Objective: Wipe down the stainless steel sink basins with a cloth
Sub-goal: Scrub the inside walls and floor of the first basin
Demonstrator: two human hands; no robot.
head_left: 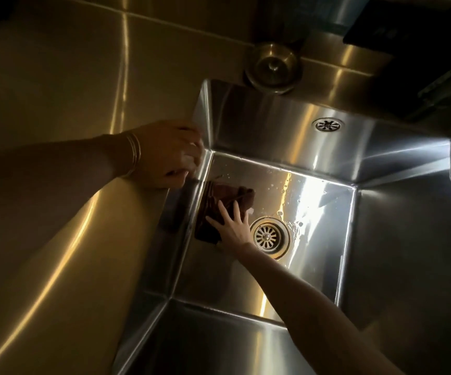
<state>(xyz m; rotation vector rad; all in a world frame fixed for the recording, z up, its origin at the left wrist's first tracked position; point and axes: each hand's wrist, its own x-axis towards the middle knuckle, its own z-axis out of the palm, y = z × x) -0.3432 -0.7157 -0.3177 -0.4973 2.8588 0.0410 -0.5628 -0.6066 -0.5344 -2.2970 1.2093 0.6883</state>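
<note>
My right hand (pixel 232 226) lies spread on the soft, limp cloth (pixel 219 204), centre frame; pressing flat suits it. My left hand (pixel 170 155) grips the surface (pixel 56 104) edge.

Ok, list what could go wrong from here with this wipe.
1. The cloth lies beside the open drain; a corner may snag in its slots.
2. Droplets remain on the floor beyond the right hand, so that patch may get missed.
3. The left hand braces on the rim and could slip.
</note>
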